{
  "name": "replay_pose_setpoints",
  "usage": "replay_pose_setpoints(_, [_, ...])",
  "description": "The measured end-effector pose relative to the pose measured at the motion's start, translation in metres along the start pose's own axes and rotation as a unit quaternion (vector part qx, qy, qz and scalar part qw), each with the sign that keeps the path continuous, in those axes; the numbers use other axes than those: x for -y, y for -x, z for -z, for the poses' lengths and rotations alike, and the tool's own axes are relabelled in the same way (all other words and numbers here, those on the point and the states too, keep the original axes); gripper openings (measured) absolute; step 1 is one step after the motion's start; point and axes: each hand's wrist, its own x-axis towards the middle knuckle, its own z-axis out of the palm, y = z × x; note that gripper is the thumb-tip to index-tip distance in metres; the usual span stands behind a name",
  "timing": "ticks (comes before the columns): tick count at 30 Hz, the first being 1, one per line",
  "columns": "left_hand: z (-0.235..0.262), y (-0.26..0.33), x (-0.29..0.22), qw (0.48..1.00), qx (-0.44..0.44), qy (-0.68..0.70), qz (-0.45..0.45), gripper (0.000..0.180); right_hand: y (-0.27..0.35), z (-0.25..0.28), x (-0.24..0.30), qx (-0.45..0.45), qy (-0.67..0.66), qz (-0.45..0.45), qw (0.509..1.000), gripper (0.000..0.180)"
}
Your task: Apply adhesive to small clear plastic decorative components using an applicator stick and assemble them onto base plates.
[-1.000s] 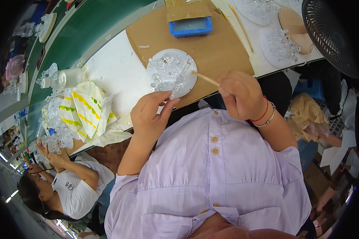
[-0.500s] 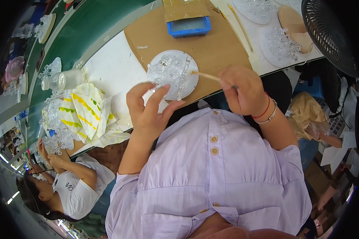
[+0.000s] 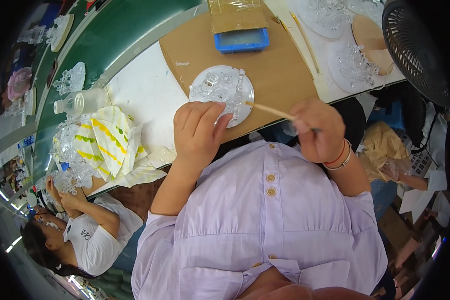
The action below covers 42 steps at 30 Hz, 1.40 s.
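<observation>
A round white plate [image 3: 246,86] lies on the cardboard, with a cluster of clear plastic pieces [image 3: 212,86] and a clear strip along its right side. At the plate's near left edge is my left hand [image 3: 197,127], its fingers curled close together and the thumb opposite. What lies between these fingertips is hidden. My right hand [image 3: 319,131], to the right of the plate, is closed round a thin wooden stick [image 3: 271,110]. The stick's darker tip points left, close to the plate's right rim.
Beyond the plate stands a blue tray [image 3: 242,47] partly covered by a cardboard flap. Left are a yellow-patterned cloth [image 3: 110,142], a clear bottle [image 3: 82,102] and heaped clear pieces. At the right are another plate [image 3: 337,67] and a black fan [image 3: 417,47]. A co-worker [image 3: 92,230] sits at left.
My left hand's fingers have drawn together at the plate's edge, from a spread pose. My right hand has moved slightly right and nearer me, with the stick still held.
</observation>
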Motion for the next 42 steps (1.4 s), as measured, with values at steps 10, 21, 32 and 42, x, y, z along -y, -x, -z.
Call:
replay_pose_setpoints(10, [-0.007, -0.011, 0.000, 1.000, 0.001, 0.025, 0.018, 0.034, -0.048, 0.009, -0.041, -0.152, 0.142, -0.099, 0.973, 0.008])
replay_pose_setpoints(21, [0.006, -0.008, 0.006, 0.996, 0.036, 0.084, 0.015, 0.043, -0.072, -0.005, -0.066, -0.091, 0.186, -0.118, 0.971, 0.007])
replay_pose_setpoints(32, [0.014, -0.004, 0.005, 0.994, 0.048, 0.089, 0.050, 0.035, -0.064, 0.005, -0.064, -0.113, 0.155, -0.138, 0.972, 0.012])
replay_pose_setpoints(42, [0.038, -0.031, 0.041, 0.992, 0.021, 0.107, 0.056, 0.043, -0.056, 0.006, -0.063, -0.138, 0.111, -0.166, 0.970, 0.014])
